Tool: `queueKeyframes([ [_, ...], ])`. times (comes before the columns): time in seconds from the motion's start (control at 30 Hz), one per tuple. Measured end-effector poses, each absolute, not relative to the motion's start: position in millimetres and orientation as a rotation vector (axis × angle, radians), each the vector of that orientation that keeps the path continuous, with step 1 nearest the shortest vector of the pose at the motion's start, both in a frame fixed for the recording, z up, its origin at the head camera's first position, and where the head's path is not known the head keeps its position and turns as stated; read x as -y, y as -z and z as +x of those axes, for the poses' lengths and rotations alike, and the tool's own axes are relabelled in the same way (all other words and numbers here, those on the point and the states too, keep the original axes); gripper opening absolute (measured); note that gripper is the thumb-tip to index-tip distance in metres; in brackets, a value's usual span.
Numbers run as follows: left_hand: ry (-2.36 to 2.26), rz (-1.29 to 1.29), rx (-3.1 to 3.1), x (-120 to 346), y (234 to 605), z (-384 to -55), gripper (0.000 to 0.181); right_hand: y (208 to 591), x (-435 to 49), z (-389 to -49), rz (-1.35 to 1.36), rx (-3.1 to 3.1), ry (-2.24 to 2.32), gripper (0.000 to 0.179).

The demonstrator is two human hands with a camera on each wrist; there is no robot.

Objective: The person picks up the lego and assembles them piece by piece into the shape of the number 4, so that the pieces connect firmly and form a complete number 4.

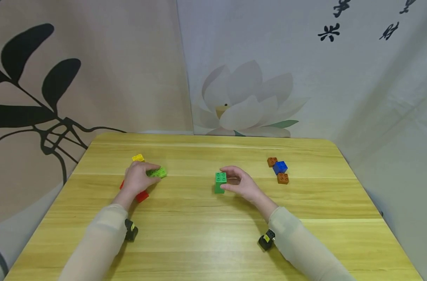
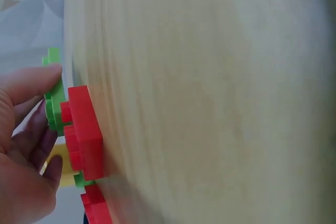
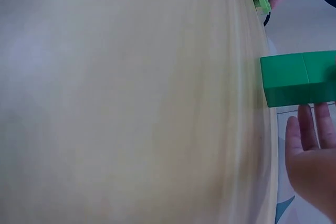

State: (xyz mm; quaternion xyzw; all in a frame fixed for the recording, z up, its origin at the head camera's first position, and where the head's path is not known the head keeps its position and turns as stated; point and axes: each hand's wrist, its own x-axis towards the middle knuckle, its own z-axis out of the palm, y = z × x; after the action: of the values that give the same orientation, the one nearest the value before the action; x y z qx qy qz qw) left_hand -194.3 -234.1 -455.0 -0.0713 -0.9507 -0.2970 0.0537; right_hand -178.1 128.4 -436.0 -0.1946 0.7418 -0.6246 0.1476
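My left hand [image 1: 137, 177] pinches a light green brick [image 1: 159, 172] between thumb and fingers, over the left part of the table. Red bricks [image 1: 142, 196] lie under and beside that hand, partly covered by it. A yellow brick [image 1: 137, 157] sits just behind the knuckles. In the left wrist view, a bit of green [image 2: 84, 180] peeks out between two red bricks. Near the table's middle, my right hand [image 1: 244, 185] grips a green stack [image 1: 220, 183] of two bricks, thumb at its front and index finger behind. The stack stands upright with studs on top.
On the right of the wooden table [image 1: 206, 242], a blue brick [image 1: 280, 168] lies between two brown bricks, one behind [image 1: 272, 162] and one in front [image 1: 283, 178]. A printed curtain [image 1: 129, 70] hangs behind the table's far edge. Small black cameras sit at both wrists.
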Motion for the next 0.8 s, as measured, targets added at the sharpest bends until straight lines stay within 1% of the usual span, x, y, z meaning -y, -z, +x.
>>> queueKeyframes([
  [0.27,0.990,-0.325,2.825,232.0,450.2,-193.8,0.038,435.0,-126.6,-177.0,-0.543,-2.138,1.789,0.046],
  [0.37,1.075,-0.329,2.823,228.8,445.7,-193.0,0.037,434.7,-126.6,-176.5,-0.525,-2.133,1.785,0.044],
  [0.53,1.231,-0.317,2.814,217.8,436.2,-190.1,0.036,435.9,-126.5,-176.9,-0.504,-2.142,1.789,0.041],
  [0.8,1.290,-0.373,2.786,194.8,429.1,-188.4,0.036,437.2,-126.9,-177.5,-0.494,-2.147,1.780,0.039],
])
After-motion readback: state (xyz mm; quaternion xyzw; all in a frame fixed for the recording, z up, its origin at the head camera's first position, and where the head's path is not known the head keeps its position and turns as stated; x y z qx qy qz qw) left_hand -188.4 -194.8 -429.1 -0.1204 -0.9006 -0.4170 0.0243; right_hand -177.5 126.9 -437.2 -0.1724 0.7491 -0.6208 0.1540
